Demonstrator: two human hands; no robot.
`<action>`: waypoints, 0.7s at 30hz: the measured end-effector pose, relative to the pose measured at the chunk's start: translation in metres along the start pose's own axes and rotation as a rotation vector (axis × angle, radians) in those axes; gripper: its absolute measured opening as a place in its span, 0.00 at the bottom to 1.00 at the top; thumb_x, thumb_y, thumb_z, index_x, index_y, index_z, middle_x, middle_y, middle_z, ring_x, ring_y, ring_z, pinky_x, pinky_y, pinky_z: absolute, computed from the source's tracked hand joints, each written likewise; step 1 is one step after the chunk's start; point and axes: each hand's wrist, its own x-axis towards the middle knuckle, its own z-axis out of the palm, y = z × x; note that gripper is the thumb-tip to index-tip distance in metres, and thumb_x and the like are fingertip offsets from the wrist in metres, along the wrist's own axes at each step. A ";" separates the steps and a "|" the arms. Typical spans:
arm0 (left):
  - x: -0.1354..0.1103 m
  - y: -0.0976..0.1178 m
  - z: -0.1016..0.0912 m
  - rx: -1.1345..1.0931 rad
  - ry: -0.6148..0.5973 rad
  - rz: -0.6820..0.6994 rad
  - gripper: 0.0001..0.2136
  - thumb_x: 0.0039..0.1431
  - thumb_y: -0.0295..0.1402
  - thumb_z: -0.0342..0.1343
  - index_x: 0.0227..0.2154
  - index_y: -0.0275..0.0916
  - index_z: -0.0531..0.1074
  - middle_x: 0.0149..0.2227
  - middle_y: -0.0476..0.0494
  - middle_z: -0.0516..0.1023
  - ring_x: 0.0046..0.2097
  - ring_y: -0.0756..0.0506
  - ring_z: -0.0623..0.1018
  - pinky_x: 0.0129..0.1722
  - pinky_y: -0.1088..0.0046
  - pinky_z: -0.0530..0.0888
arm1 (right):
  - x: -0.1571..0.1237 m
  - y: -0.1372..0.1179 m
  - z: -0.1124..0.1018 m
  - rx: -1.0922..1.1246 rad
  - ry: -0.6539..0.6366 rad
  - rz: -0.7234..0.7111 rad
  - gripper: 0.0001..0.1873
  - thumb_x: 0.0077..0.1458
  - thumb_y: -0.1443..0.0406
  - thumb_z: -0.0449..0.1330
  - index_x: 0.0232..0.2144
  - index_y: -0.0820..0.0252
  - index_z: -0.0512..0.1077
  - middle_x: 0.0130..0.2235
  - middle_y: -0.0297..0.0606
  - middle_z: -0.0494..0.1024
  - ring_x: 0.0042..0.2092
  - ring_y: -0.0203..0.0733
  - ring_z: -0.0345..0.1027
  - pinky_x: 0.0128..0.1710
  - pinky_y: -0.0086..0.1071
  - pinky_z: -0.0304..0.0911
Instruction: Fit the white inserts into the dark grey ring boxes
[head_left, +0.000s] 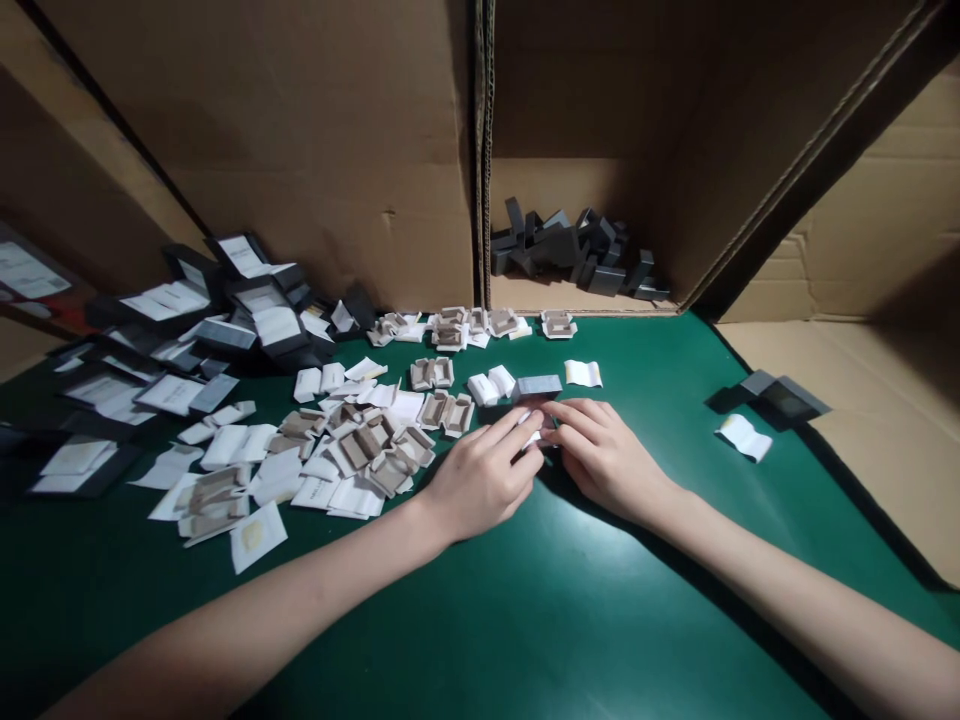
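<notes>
My left hand [484, 475] and my right hand [611, 450] meet near the middle of the green table. Their fingers are bent together around a small white piece [533, 432], mostly covered, so whether it is paper or folded card I cannot tell. Just beyond the fingertips is a small dark grey box [537, 387]. Folded white card pieces [491, 386] lie to the left of that box, and a creased white paper slip [583, 373] to its right. A wide heap of white papers and brown-sided folded card inserts [367, 445] spreads left of my left hand.
Open black boxes with white papers [262, 305] are piled at the far left. Several dark grey boxes [559, 245] sit inside a cardboard carton [589, 180] at the back. To the right, a grey box [787, 400] and a paper slip [745, 438] lie near another carton's flap [885, 420].
</notes>
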 end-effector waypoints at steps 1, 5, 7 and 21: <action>0.001 -0.001 -0.004 -0.028 0.003 0.009 0.11 0.59 0.24 0.47 0.40 0.32 0.73 0.53 0.34 0.71 0.58 0.38 0.68 0.51 0.63 0.73 | 0.000 0.000 0.000 0.002 -0.003 -0.001 0.14 0.54 0.77 0.49 0.39 0.62 0.69 0.52 0.48 0.71 0.50 0.48 0.63 0.43 0.41 0.62; 0.012 -0.019 -0.033 -0.176 0.013 -0.013 0.11 0.61 0.26 0.46 0.38 0.36 0.74 0.48 0.40 0.75 0.50 0.44 0.74 0.47 0.65 0.74 | -0.002 0.001 0.000 0.006 -0.008 0.002 0.15 0.51 0.77 0.50 0.39 0.62 0.68 0.53 0.49 0.70 0.49 0.49 0.63 0.42 0.42 0.62; 0.016 -0.036 -0.052 -0.185 -0.008 -0.094 0.12 0.63 0.26 0.45 0.37 0.36 0.75 0.40 0.41 0.78 0.43 0.46 0.75 0.42 0.67 0.74 | -0.002 0.002 0.001 0.017 -0.011 0.004 0.14 0.51 0.78 0.50 0.38 0.61 0.68 0.53 0.48 0.70 0.49 0.49 0.63 0.42 0.43 0.62; -0.025 -0.109 -0.079 -0.186 -0.570 -0.494 0.18 0.60 0.36 0.48 0.52 0.44 0.66 0.52 0.43 0.70 0.50 0.41 0.71 0.44 0.68 0.68 | -0.003 0.003 0.002 0.089 -0.044 0.021 0.14 0.52 0.78 0.48 0.38 0.61 0.65 0.54 0.49 0.69 0.47 0.49 0.64 0.40 0.44 0.63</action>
